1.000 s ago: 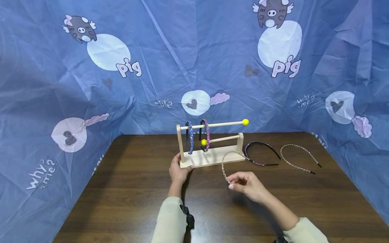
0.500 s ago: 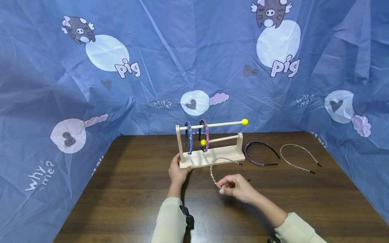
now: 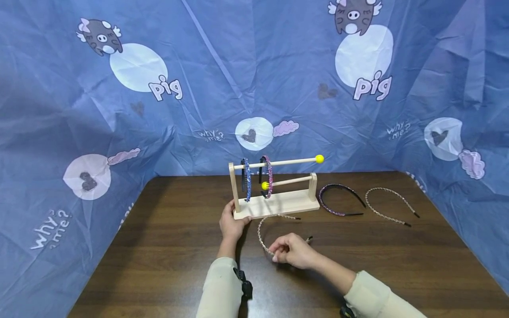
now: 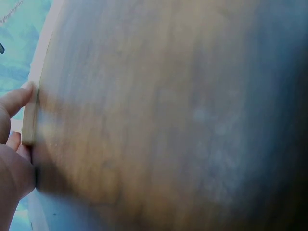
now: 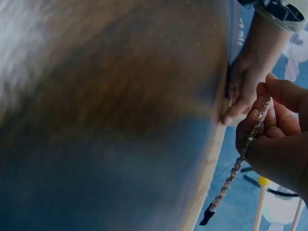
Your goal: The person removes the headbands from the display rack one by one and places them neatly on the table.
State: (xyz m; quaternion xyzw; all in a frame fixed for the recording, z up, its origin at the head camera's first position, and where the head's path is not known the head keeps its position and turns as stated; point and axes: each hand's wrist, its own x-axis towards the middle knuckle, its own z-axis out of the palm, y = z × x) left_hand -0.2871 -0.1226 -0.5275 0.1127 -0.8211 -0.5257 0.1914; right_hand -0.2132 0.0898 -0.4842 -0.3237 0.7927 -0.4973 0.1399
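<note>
The right grip pinches a beaded headband by its near side, over the table and before a wooden rack near the far edge. The left grip clasps the rack's left end — blue headband and pink headband hang from its upper rod. A dark headband and a braided headband lie toward the far right corner.

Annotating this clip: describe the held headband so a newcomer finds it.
On the brown table, find the pale wooden rack. On the near side of its base, the right hand pinches a thin gold-toned headband. A lookalike headband lies at the table's right; only this one is in a hand.
</note>
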